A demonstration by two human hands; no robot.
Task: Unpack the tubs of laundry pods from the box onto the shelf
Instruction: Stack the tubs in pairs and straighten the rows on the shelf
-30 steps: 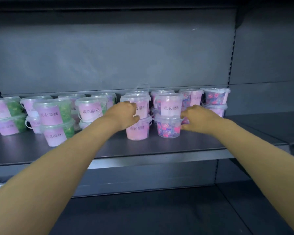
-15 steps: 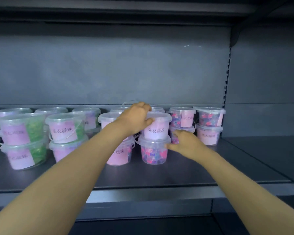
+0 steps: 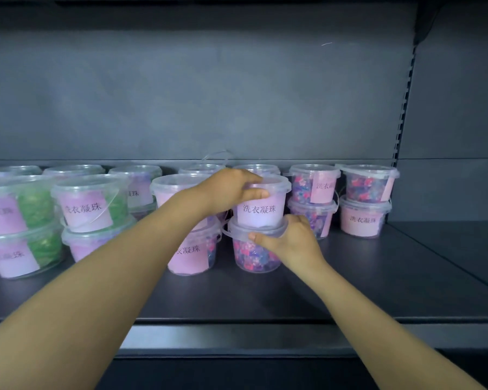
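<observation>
- The left arm reaches forward over the shelf point(image 3: 364, 280). The left hand point(image 3: 231, 190) curls over the top tub point(image 3: 261, 212), fingers on its lid and thumb against its side.
- The right arm comes in from the lower right. The right hand point(image 3: 292, 243) grips the lid rim of the lower tub point(image 3: 254, 257), thumb across the front.
- The top tub sits on the lower tub, a stack of 2 in the front row.
- Other tubs point(image 3: 366, 198) stand in stacks of 2 on both sides.

"洗衣凝珠" on labels point(image 3: 259, 210) of tubs point(image 3: 254, 256)
</observation>
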